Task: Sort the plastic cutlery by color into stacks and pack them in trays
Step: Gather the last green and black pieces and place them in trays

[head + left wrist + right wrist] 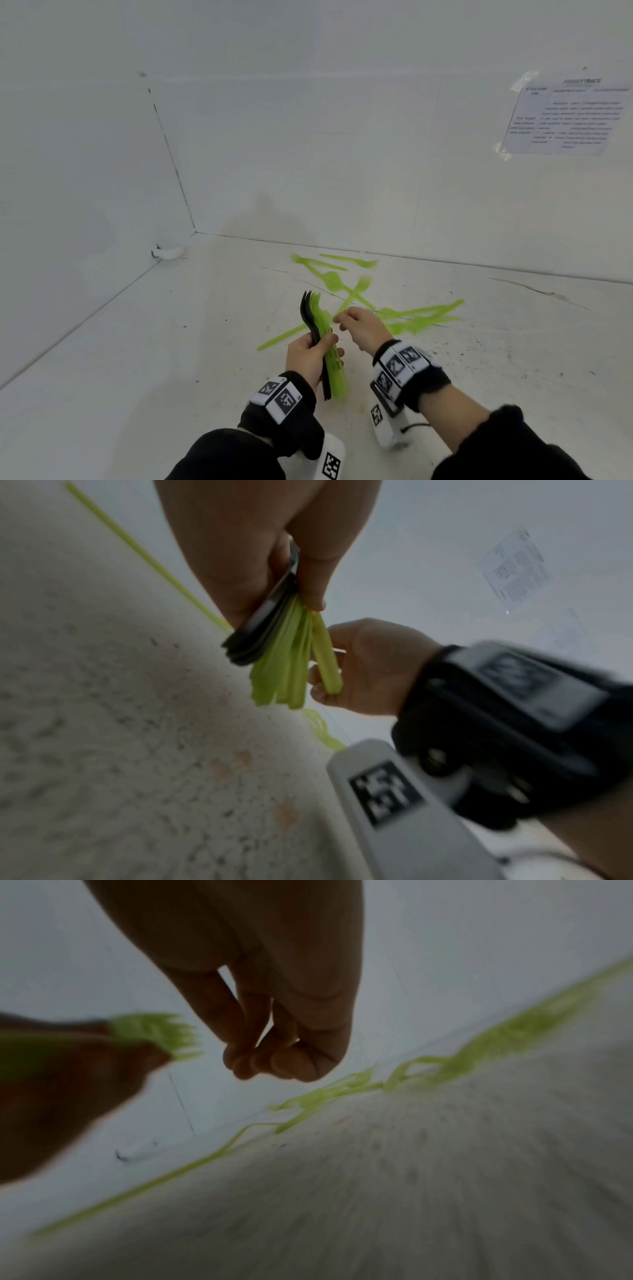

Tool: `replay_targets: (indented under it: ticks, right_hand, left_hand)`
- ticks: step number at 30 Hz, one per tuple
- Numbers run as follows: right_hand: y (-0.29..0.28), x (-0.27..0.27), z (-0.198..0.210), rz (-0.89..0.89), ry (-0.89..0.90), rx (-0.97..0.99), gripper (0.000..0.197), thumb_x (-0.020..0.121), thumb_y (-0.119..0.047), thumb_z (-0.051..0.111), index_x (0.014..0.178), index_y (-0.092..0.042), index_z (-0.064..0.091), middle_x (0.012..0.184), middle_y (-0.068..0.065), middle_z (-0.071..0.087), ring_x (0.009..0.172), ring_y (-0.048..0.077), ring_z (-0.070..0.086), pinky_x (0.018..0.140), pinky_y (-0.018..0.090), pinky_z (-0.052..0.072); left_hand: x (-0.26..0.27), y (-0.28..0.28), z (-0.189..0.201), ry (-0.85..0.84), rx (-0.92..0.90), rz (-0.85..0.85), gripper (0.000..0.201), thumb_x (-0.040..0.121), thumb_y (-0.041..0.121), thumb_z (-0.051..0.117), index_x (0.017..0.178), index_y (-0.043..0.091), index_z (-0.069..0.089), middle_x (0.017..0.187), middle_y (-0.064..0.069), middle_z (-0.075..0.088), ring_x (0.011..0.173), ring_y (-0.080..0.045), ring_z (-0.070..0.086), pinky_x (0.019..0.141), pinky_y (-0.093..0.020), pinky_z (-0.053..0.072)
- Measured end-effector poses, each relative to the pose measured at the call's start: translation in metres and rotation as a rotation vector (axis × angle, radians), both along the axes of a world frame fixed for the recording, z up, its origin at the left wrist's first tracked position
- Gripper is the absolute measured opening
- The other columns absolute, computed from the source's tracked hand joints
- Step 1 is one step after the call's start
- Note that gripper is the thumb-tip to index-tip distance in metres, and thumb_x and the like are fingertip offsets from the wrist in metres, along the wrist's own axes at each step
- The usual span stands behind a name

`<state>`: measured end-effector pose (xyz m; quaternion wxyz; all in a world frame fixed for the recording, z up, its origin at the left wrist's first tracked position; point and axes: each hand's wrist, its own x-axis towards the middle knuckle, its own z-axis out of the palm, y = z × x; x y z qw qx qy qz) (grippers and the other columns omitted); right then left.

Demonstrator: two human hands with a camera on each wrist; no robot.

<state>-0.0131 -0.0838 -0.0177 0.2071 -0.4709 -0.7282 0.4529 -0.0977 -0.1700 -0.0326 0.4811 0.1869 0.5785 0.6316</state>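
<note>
Cutlery stack (329,346), black and green: gripped by left hand (308,353) | right hand (359,325): fingertips pinched together, holding nothing | loose green cutlery (394,308): scattered near back wall (342,154)

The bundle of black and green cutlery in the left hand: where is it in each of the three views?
Head: the bundle is low, just left of centre, held by the left hand.
Left wrist: upper centre, handle ends fanning down.
Right wrist: left edge, only blurred green fork tines.
Shared landmark: the loose green cutlery on the table.
</note>
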Motion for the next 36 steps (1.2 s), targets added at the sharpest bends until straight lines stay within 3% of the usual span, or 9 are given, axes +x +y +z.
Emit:
replay_targets:
  ticks: [4, 8, 10, 15, 20, 25, 29, 33, 36]
  right_hand:
    - [0.023, -0.028, 0.001, 0.293, -0.268, 0.154, 0.042, 0.096, 0.001, 0.032, 0.135, -0.007, 0.045, 0.145, 0.007, 0.038, 0.132, 0.020, 0.039, 0.105, 0.022, 0.027]
    - [0.027, -0.047, -0.002, 0.512, -0.524, 0.182, 0.030, 0.093, -0.006, 0.044, 0.123, -0.006, 0.049, 0.113, 0.012, 0.056, 0.086, 0.014, 0.047, 0.073, 0.018, 0.038]
    - [0.030, -0.053, -0.003, 0.578, -0.574, 0.192, 0.032, 0.091, -0.007, 0.050, 0.122, -0.001, 0.050, 0.097, 0.007, 0.057, 0.086, 0.015, 0.045, 0.066, 0.015, 0.038]
    - [0.038, -0.038, 0.002, 0.596, -0.590, 0.287, 0.031, 0.091, -0.020, 0.053, 0.115, -0.003, 0.061, 0.121, 0.010, 0.053, 0.110, 0.025, 0.053, 0.088, 0.030, 0.041]
    - [0.051, -0.004, 0.005, 0.461, -0.415, 0.338, 0.032, 0.091, -0.031, 0.053, 0.095, -0.003, 0.070, 0.112, 0.007, 0.058, 0.097, 0.017, 0.055, 0.089, 0.028, 0.043]
    - [0.055, 0.033, 0.005, 0.132, -0.085, 0.333, 0.009, 0.081, -0.011, 0.066, 0.089, -0.013, 0.068, 0.086, -0.006, 0.055, 0.070, 0.006, 0.050, 0.061, 0.005, 0.038]
    - [0.061, 0.065, 0.016, -0.102, 0.169, 0.365, 0.040, 0.075, 0.014, 0.054, 0.094, -0.020, 0.061, 0.091, -0.010, 0.049, 0.085, 0.021, 0.055, 0.073, 0.017, 0.040]
    - [0.053, 0.092, 0.028, -0.010, 0.309, 0.260, 0.082, 0.078, 0.013, 0.060, 0.126, -0.048, 0.032, 0.117, -0.007, 0.036, 0.073, 0.031, 0.057, 0.075, 0.018, 0.053]
    - [0.043, 0.102, 0.025, -0.030, 0.267, 0.145, 0.077, 0.077, -0.001, 0.070, 0.135, -0.033, 0.030, 0.110, 0.010, 0.062, 0.077, 0.030, 0.062, 0.082, 0.036, 0.054]
  left_hand:
    - [-0.003, -0.004, 0.000, 0.014, -0.018, 0.014, 0.009, 0.092, 0.001, 0.053, 0.087, 0.005, 0.060, 0.075, -0.009, 0.061, 0.064, -0.023, 0.058, 0.058, -0.033, 0.049]
    - [-0.003, -0.004, 0.001, 0.028, -0.022, 0.015, 0.011, 0.093, 0.002, 0.051, 0.091, 0.008, 0.061, 0.081, -0.009, 0.061, 0.064, -0.021, 0.058, 0.055, -0.031, 0.050]
    - [-0.002, -0.003, 0.002, 0.039, -0.026, 0.020, 0.010, 0.094, 0.003, 0.051, 0.092, 0.007, 0.060, 0.082, -0.009, 0.062, 0.064, -0.020, 0.059, 0.055, -0.030, 0.051]
    - [0.001, 0.000, 0.004, 0.045, -0.010, 0.057, 0.006, 0.091, 0.005, 0.055, 0.092, 0.006, 0.061, 0.071, -0.010, 0.061, 0.061, -0.021, 0.058, 0.057, -0.032, 0.051]
    - [0.007, 0.000, 0.003, 0.046, 0.029, 0.058, 0.004, 0.087, 0.003, 0.062, 0.089, 0.007, 0.062, 0.067, -0.009, 0.060, 0.062, -0.020, 0.059, 0.060, -0.032, 0.052]
    - [0.023, -0.002, 0.000, -0.024, 0.079, 0.018, 0.012, 0.087, 0.003, 0.062, 0.099, 0.005, 0.063, 0.074, -0.007, 0.061, 0.062, -0.017, 0.061, 0.057, -0.028, 0.052]
    - [0.041, -0.001, 0.000, -0.082, 0.092, -0.044, 0.014, 0.086, 0.003, 0.063, 0.100, 0.003, 0.064, 0.076, -0.007, 0.062, 0.063, -0.018, 0.060, 0.057, -0.028, 0.053]
    - [0.058, 0.005, 0.000, -0.039, 0.105, -0.052, 0.014, 0.086, 0.005, 0.063, 0.100, 0.005, 0.064, 0.080, -0.006, 0.063, 0.065, -0.018, 0.062, 0.060, -0.028, 0.054]
    - [0.072, 0.010, 0.000, -0.005, 0.113, -0.044, 0.013, 0.088, 0.005, 0.062, 0.100, 0.008, 0.064, 0.076, -0.004, 0.063, 0.068, -0.018, 0.061, 0.063, -0.028, 0.054]
